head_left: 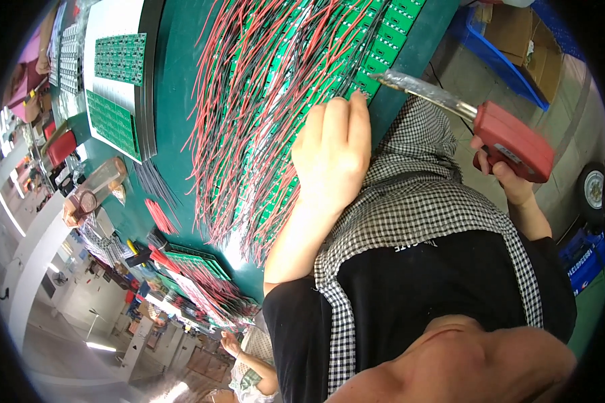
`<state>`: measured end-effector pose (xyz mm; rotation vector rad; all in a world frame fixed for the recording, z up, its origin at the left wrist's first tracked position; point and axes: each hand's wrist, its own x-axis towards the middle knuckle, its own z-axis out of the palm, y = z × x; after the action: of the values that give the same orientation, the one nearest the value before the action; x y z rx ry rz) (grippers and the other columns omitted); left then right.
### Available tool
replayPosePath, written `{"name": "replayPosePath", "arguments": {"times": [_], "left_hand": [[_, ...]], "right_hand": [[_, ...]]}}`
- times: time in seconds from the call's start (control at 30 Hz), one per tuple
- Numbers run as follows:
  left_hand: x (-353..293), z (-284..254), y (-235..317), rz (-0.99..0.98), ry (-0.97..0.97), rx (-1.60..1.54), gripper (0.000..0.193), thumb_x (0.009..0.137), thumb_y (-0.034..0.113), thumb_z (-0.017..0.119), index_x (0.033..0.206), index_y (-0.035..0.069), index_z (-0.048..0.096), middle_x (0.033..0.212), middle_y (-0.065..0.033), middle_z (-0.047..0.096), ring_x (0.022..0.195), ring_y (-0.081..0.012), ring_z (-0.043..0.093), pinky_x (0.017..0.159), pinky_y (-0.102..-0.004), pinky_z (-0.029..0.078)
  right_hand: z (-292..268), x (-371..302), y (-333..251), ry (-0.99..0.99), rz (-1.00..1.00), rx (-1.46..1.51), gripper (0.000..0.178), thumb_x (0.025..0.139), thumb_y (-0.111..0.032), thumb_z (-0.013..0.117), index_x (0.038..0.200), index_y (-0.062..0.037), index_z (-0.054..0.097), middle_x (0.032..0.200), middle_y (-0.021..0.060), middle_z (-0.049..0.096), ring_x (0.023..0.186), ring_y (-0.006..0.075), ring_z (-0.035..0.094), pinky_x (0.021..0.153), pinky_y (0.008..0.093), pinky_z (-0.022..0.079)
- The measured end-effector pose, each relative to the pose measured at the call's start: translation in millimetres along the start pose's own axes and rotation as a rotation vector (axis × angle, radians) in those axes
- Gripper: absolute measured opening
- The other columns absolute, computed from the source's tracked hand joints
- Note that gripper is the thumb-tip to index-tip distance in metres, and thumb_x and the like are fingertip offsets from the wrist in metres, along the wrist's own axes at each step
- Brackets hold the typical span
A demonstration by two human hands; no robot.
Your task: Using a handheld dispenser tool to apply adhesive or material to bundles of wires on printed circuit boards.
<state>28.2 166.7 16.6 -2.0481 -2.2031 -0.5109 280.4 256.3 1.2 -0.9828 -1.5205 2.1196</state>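
Note:
My left hand [333, 149] rests over the lower right part of a large sheet of green circuit boards [391, 41], its fingers curled and close together. Black wires run up to the fingertips; whatever they pinch is hidden. My right hand [507, 176] grips the handle of a red soldering gun [516, 140]. The gun's metal barrel, wrapped in foil-like material, points left, and its tip is close to the boards' edge beside my left fingertips. Many red and black wires [265, 101] lie in long rows across the boards.
The green tabletop [175, 127] bears stacked panels with circuit boards [119, 60], loose black wires [156, 181], red wires [160, 216] and a wired board bundle [205, 279]. A blue crate [497, 57] with cardboard [517, 40] stands right. Another person [252, 366] is lower left.

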Motion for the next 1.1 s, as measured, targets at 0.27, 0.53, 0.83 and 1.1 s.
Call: {"name": "replayPosePath", "arguments": {"times": [0.27, 0.53, 0.83, 1.1], "left_hand": [[-4.9, 2.2, -0.2, -0.07, -0.046, -0.035, 0.022, 0.063, 0.002, 0.057, 0.085, 0.002, 0.059, 0.071, -0.0053, 0.048, 0.061, -0.0181, 0.049, 0.051, -0.0273, 0.042], [-4.2, 3.6, -1.3, -0.028, -0.018, -0.034, 0.023, 0.063, 0.004, 0.057, 0.086, 0.0, 0.056, 0.072, -0.0069, 0.048, 0.06, -0.0172, 0.048, 0.048, -0.0249, 0.041], [-6.1, 4.1, -0.6, -0.033, -0.017, -0.054, 0.023, 0.063, 0.004, 0.056, 0.086, -0.001, 0.056, 0.073, -0.0075, 0.048, 0.061, -0.0175, 0.048, 0.049, -0.0251, 0.042], [-5.2, 1.1, 1.7, -0.029, 0.03, -0.051, 0.023, 0.063, 0.004, 0.056, 0.086, -0.002, 0.057, 0.076, -0.0083, 0.05, 0.063, -0.0177, 0.05, 0.05, -0.0245, 0.043]], "right_hand": [[4.3, 10.6, -4.6, -0.075, -0.007, 0.052, 0.069, 0.07, -0.02, 0.068, 0.124, 0.0027, 0.033, 0.101, 0.0097, 0.055, 0.076, 0.008, 0.053, 0.064, 0.0181, 0.043], [-4.4, 14.8, -9.8, -0.121, -0.095, -0.221, 0.058, 0.069, -0.022, 0.067, 0.115, 0.0056, 0.044, 0.106, 0.0116, 0.055, 0.087, 0.0125, 0.057, 0.07, 0.0212, 0.045], [5.6, 6.2, -17.2, -0.043, 0.013, -0.087, 0.058, 0.068, -0.02, 0.068, 0.116, 0.0018, 0.044, 0.103, 0.0127, 0.056, 0.083, 0.0131, 0.057, 0.066, 0.0209, 0.045], [-3.8, 2.0, 0.0, -0.045, 0.003, 0.098, 0.053, 0.072, -0.02, 0.066, 0.115, 0.0001, 0.045, 0.096, 0.0104, 0.055, 0.067, 0.0074, 0.046, 0.06, 0.0189, 0.039]]}}
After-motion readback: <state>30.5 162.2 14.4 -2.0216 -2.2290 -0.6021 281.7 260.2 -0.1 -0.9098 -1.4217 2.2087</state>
